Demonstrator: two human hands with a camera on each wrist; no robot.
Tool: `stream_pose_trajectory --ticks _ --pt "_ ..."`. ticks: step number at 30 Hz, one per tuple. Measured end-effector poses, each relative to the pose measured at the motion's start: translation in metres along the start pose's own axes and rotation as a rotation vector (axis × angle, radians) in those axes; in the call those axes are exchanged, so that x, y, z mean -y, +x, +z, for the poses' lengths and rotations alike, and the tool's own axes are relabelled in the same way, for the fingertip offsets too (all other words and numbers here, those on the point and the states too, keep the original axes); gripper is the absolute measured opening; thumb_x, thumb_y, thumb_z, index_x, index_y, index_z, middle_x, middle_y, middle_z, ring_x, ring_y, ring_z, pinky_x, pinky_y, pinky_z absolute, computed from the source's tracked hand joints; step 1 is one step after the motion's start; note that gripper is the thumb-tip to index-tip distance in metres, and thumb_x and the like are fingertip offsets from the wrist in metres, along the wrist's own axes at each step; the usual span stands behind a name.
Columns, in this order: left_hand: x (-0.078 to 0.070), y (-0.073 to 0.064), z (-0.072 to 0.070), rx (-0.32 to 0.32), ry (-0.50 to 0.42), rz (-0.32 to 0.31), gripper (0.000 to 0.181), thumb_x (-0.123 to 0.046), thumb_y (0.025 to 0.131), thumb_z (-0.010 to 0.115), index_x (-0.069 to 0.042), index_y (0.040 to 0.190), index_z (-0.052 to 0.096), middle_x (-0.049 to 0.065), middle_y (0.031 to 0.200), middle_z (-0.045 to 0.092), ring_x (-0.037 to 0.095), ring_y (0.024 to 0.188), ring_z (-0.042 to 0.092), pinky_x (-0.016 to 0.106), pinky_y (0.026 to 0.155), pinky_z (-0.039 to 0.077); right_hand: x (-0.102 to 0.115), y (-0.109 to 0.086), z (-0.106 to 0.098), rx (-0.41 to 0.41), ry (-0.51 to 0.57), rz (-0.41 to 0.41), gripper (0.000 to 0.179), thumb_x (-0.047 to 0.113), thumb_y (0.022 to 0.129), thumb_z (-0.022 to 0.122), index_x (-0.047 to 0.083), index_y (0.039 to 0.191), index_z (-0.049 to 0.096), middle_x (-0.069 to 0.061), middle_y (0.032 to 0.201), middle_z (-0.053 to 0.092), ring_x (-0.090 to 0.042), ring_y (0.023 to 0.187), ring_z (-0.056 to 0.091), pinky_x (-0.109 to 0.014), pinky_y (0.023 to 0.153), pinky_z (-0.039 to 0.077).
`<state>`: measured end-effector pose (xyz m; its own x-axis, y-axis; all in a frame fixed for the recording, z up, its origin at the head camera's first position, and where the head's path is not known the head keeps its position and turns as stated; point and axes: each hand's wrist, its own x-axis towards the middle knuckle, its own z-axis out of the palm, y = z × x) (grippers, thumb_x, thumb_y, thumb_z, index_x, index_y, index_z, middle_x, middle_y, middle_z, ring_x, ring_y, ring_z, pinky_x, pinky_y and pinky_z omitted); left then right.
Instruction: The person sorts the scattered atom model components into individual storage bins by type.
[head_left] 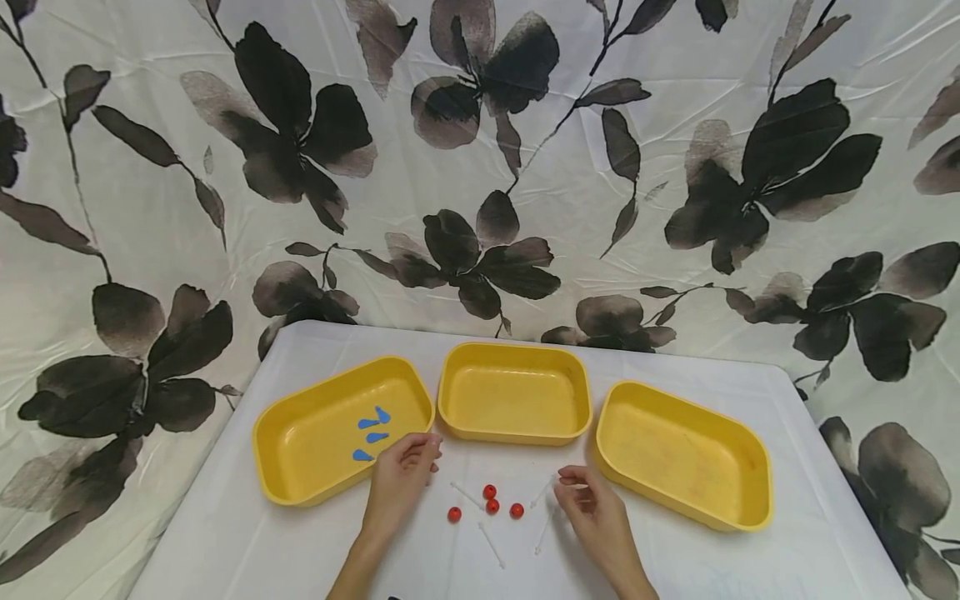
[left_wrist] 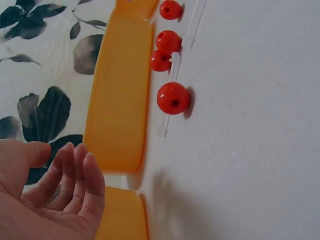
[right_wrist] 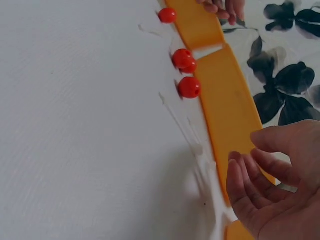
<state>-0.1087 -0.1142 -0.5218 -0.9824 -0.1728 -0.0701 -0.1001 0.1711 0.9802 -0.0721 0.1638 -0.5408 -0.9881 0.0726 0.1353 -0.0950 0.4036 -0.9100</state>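
Note:
My left hand (head_left: 401, 475) hovers by the front right corner of the left yellow tray (head_left: 300, 492). In the left wrist view its fingers are loosely bent, with nothing between them. Blue drop-shaped pieces (head_left: 377, 437) lie inside that tray. My right hand (head_left: 592, 508) is over the cloth beside thin whitish plastic strips (head_left: 542, 535), and its relaxed fingers (right_wrist: 245, 185) hold nothing that I can see. Several red beads with holes (head_left: 517, 511) sit on the cloth between the hands. Another thin strip (head_left: 491, 546) lies in front of them.
A middle yellow tray (head_left: 513, 437) stands at the back, and a right yellow tray (head_left: 682, 500) is angled beyond my right hand. White cloth (head_left: 225, 550) covers the table. Behind it hangs a flower-patterned sheet (head_left: 360, 275).

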Motion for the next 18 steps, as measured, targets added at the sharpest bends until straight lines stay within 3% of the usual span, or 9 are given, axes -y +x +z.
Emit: stream_pose_trajectory --ticks 3,10,18 --pt "0.002 0.001 0.006 0.017 -0.004 -0.015 0.021 -0.018 0.101 0.068 0.000 0.111 0.073 0.018 0.097 0.072 0.022 0.078 0.069 0.023 0.065 0.058 -0.003 -0.002 -0.001 -0.004 -0.016 -0.015 0.019 0.007 0.094 0.075 0.005 0.112 0.068 -0.004 0.101 0.071 -0.009 0.080 0.066 -0.025 0.070 0.058" --pt "0.006 0.003 0.018 0.043 -0.027 -0.023 0.026 -0.022 0.102 0.067 0.002 0.112 0.071 0.012 0.094 0.071 0.019 0.078 0.068 0.023 0.065 0.058 -0.007 -0.005 -0.001 0.025 -0.080 0.069 0.020 0.005 0.093 0.075 0.004 0.111 0.069 -0.004 0.099 0.069 -0.006 0.078 0.063 -0.023 0.070 0.056" --pt "0.012 0.008 0.028 0.078 -0.063 -0.014 0.028 -0.022 0.102 0.068 0.004 0.110 0.071 0.016 0.093 0.071 0.019 0.076 0.069 0.023 0.063 0.058 -0.007 -0.009 0.001 0.066 -0.140 0.114 0.018 0.002 0.091 0.076 0.003 0.107 0.068 -0.002 0.093 0.066 -0.004 0.075 0.059 -0.021 0.065 0.053"
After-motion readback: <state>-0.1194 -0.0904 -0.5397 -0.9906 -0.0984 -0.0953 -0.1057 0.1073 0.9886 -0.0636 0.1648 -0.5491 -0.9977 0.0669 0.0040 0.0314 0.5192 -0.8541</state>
